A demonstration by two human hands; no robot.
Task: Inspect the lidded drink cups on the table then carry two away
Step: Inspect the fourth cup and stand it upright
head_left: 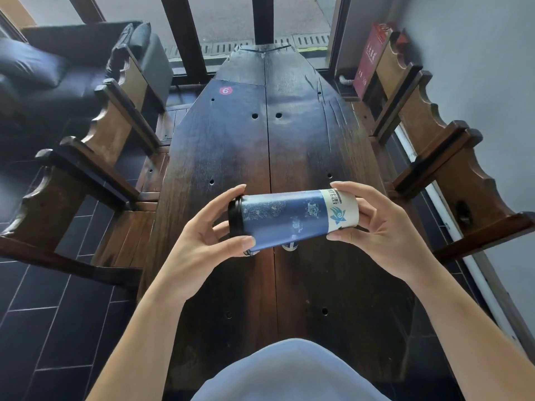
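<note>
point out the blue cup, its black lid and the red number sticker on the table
blue cup (289,215), head view, middle of its patterned side
black lid (234,217), head view, rim at the cup's left end
red number sticker (226,90), head view, centre of the disc

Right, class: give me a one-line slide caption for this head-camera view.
Both hands, left and right, hold a blue lidded cup sideways above a dark wooden table.

Cup (289,217) held sideways above the bench (260,146), lid end left in left hand (202,241), base end right in right hand (379,227). Two more cups (289,246) under it, mostly hidden. Chairs (95,157) flank both bench sides. Number sticker (226,90) at far left.
</note>
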